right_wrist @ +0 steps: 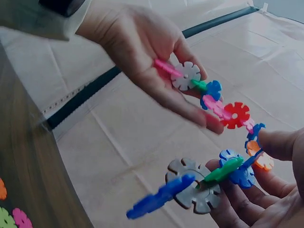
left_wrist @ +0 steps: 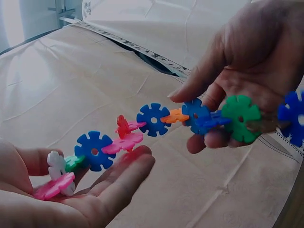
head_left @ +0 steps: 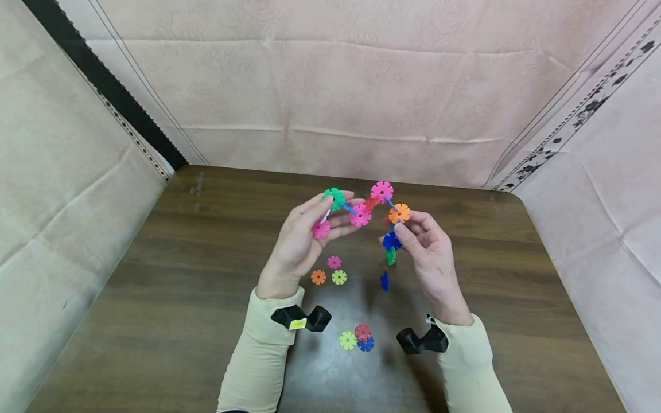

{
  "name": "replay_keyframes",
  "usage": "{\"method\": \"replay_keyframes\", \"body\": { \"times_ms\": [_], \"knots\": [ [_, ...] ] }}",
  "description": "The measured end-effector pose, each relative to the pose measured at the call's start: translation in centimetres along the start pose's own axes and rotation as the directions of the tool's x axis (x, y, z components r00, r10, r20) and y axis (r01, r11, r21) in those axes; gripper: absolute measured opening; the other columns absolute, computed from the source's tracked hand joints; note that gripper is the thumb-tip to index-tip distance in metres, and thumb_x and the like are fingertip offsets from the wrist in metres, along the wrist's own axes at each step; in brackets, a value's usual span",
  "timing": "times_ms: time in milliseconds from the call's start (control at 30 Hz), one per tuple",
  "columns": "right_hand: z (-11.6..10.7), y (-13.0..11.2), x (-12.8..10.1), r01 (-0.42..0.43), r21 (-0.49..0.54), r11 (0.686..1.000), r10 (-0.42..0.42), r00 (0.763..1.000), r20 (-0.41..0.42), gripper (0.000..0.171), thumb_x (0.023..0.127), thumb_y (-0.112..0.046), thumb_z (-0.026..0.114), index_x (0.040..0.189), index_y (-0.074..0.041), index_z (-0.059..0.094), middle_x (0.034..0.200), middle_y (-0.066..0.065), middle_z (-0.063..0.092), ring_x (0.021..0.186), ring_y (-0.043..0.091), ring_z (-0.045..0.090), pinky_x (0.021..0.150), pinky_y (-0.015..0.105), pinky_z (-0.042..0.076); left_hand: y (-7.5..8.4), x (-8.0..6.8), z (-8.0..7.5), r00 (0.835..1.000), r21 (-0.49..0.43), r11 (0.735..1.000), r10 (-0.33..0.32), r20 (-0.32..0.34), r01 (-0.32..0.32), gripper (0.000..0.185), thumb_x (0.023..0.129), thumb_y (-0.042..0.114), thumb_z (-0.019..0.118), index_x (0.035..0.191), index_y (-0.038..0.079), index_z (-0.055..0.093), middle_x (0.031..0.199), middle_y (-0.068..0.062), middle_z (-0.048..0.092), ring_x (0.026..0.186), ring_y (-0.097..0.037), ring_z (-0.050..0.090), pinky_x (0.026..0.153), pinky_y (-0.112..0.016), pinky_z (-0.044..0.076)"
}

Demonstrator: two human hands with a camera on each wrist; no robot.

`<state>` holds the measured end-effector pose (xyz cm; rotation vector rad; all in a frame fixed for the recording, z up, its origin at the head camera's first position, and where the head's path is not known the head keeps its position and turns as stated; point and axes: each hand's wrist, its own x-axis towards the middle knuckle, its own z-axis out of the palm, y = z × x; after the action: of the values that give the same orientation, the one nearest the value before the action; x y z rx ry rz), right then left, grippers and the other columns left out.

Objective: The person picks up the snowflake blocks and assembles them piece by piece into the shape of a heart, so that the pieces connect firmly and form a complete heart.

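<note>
A chain of slotted plastic flower discs [head_left: 360, 215] in pink, green, red, blue, orange and other colours stretches between both hands above the table. My left hand [head_left: 296, 241] is palm up with its fingers extended. A pink disc [left_wrist: 54, 186] and a white disc at the chain's left end lie on it, under the thumb. My right hand [head_left: 431, 252] pinches the chain between thumb and fingers, by the orange disc [right_wrist: 260, 156] and blue discs. Beyond this grip, a green disc [left_wrist: 241, 118], a greyish disc [right_wrist: 193, 185] and a blue end disc [right_wrist: 160, 196] hang free.
On the wooden table [head_left: 206, 287], a pink disc [head_left: 334, 262], an orange disc [head_left: 318, 277] and a yellow-green disc [head_left: 339, 277] lie together. Nearer are another yellow-green disc [head_left: 348, 341], a red disc [head_left: 363, 331] and a blue disc [head_left: 365, 344]. Pale cloth [head_left: 330, 86] stands behind and along both sides.
</note>
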<state>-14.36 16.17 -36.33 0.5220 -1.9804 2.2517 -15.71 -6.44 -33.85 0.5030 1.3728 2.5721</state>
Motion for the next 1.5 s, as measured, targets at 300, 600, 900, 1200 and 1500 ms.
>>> {"method": "replay_keyframes", "body": {
  "times_ms": [300,600,900,1200,1500],
  "knots": [
    [-0.3,0.2,-0.2,-0.020,-0.029,0.999,0.020,1.000,-0.008,0.025,0.099,-0.011,0.057,0.122,-0.001,0.054,0.112,0.012,0.068,0.090,0.027,0.069,0.088,0.033,0.054,0.1,0.0,-0.3,1.000,0.022,1.000,0.013,-0.025,-0.012,0.038,0.104,0.015,0.042,0.130,-0.011,0.053,0.120,-0.020,0.063,0.100,-0.033,0.065,0.097,-0.047,0.049],
    [-0.5,0.5,-0.3,-0.052,-0.124,0.991,0.053,0.999,0.003,0.030,0.104,-0.021,0.046,0.125,0.000,0.052,0.111,0.010,0.066,0.091,0.021,0.068,0.083,0.030,0.055,0.0,0.0,-0.3,0.999,0.018,0.999,0.028,-0.031,-0.028,0.037,0.105,0.015,0.040,0.133,-0.006,0.053,0.113,-0.018,0.063,0.095,-0.029,0.065,0.094,-0.047,0.051],
    [-3.2,2.7,-1.4,-0.250,-0.538,0.805,0.359,0.927,0.108,0.025,0.104,-0.025,0.047,0.118,-0.007,0.057,0.105,0.012,0.065,0.089,0.026,0.062,0.077,0.034,0.055,0.6,0.0,-0.8,0.993,-0.031,0.997,0.073,-0.091,-0.076,0.036,0.105,0.017,0.040,0.130,-0.004,0.056,0.113,-0.018,0.064,0.094,-0.029,0.064,0.092,-0.048,0.051],
    [0.5,6.5,-5.6,-0.003,-0.876,0.483,0.670,0.645,0.367,0.043,0.068,-0.042,0.087,0.092,-0.018,0.059,0.081,-0.005,0.054,0.068,0.011,0.049,0.058,0.028,0.044,0.4,0.1,-0.8,0.994,-0.078,0.995,0.052,-0.093,-0.059,0.036,0.106,0.014,0.037,0.133,-0.004,0.052,0.115,-0.021,0.060,0.096,-0.031,0.063,0.093,-0.049,0.050],
    [1.3,7.4,-6.0,0.073,-0.879,0.471,0.660,0.632,0.406,0.027,0.078,-0.027,0.083,0.080,-0.020,0.056,0.071,-0.008,0.053,0.060,0.008,0.046,0.053,0.025,0.041,0.3,0.2,-0.4,0.994,-0.119,0.991,0.055,-0.096,-0.066,0.033,0.105,0.007,0.032,0.132,0.003,0.051,0.117,-0.021,0.054,0.096,-0.032,0.063,0.095,-0.050,0.048]
  ]
}}
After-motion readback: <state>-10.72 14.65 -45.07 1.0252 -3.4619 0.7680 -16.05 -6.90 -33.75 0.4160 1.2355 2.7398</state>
